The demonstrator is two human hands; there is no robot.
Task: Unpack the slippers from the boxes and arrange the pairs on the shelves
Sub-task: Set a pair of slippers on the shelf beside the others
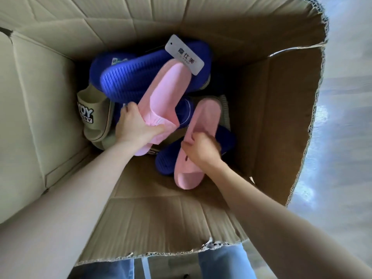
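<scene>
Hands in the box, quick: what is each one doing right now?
Left hand: closed, fingers gripping the far pink slipper at its strap.
Right hand: closed, fingers gripping the near pink slipper.

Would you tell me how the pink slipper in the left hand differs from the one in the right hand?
The left hand grips a pink slipper that leans over a blue ribbed-sole slipper, a white paper tag at its far end. The right hand grips a second pink slipper lying lower, no tag showing, nearer the cardboard box wall. Both are pink, held at the strap.
</scene>
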